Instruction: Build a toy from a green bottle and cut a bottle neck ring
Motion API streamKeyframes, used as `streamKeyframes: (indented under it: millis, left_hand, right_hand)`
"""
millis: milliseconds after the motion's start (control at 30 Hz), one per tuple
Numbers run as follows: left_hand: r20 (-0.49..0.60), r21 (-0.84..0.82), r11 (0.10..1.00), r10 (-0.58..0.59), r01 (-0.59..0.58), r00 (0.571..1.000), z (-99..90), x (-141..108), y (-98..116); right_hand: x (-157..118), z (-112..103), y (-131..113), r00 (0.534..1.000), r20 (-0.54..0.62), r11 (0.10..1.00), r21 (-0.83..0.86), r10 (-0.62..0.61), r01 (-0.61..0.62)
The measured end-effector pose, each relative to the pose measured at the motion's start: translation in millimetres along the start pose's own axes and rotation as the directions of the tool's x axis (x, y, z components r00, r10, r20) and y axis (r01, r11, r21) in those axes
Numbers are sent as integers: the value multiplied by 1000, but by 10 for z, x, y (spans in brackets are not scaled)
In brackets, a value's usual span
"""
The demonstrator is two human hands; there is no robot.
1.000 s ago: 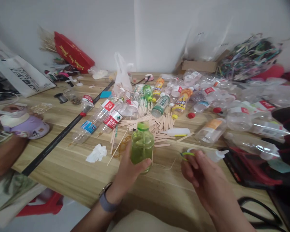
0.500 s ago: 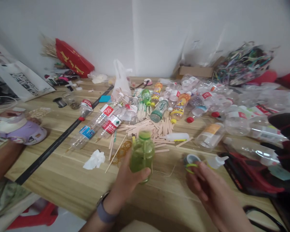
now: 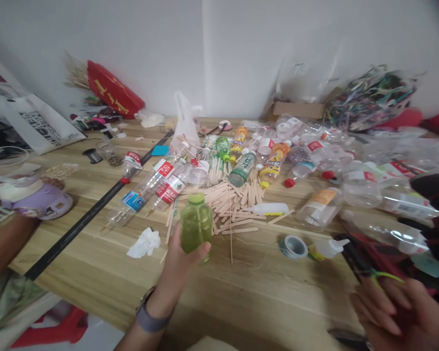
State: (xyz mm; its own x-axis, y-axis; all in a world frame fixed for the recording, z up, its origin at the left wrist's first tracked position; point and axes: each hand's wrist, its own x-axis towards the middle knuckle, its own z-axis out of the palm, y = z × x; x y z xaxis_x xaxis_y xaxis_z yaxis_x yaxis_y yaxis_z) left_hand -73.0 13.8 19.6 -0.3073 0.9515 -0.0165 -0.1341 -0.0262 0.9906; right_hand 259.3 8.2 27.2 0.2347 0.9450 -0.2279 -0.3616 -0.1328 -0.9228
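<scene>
wooden table (image 3: 270,297) | translucent green bottle (image 3: 195,224) (cap (image 3: 196,199) matching) | in left grip (image 3: 185,265)

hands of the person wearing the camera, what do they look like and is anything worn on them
The left hand is gloveless, with a grey-purple band and apparently a dark watch case at its wrist. The right hand is blurred, also gloveless.

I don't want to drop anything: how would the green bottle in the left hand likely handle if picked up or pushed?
The green bottle looks like see-through plastic, so it may flex under a firm squeeze. Its rounded sides suggest it could roll if laid down. Whether it holds liquid is unclear, so its weight is uncertain.
</scene>
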Motion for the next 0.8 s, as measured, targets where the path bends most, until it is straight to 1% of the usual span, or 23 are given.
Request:
streamKeyframes:
  millis: [33,67,133,200,267,333,433,533,667,800]
  left_hand:
    - [36,24,1000,12,-13,999,31,-26,6]
    - [61,38,999,18,-20,998,61,-52,15]
    - [107,46,999,8,-13,994,117,-97,39]
    - [152,52,999,3,-11,988,165,-125,66]
    - [191,56,998,5,-17,982,203,-140,88]
    - [201,64,998,8,-22,979,231,-153,100]
    - [225,84,996,0,-19,974,262,-180,88]
    - [240,95,995,13,-37,971,286,-202,65]
    - [224,111,993,8,-34,975,297,-194,75]
    - [171,77,997,-6,-7,985,259,-162,102]
  right_hand:
    - [-58,183,-4,997,-78,1000,29,1,2]
    - [-110,359,-5,996,-84,1000,24,16,-14]
    - [-191,664,4,1000,-27,1000,-22,-5,4]
    - [-251,891,22,999,41,997,-71,-17,20]
    - [-299,1047,38,993,116,991,-130,26,-11]
    - [-338,1153,46,980,182,984,-170,75,-44]
    - [-372,1243,52,959,248,979,-177,140,-98]
    - [-375,1267,56,947,273,978,-163,168,-127]
    - [-353,1223,56,949,263,979,-152,174,-137]
    - [-313,1084,62,969,205,982,-159,137,-105]
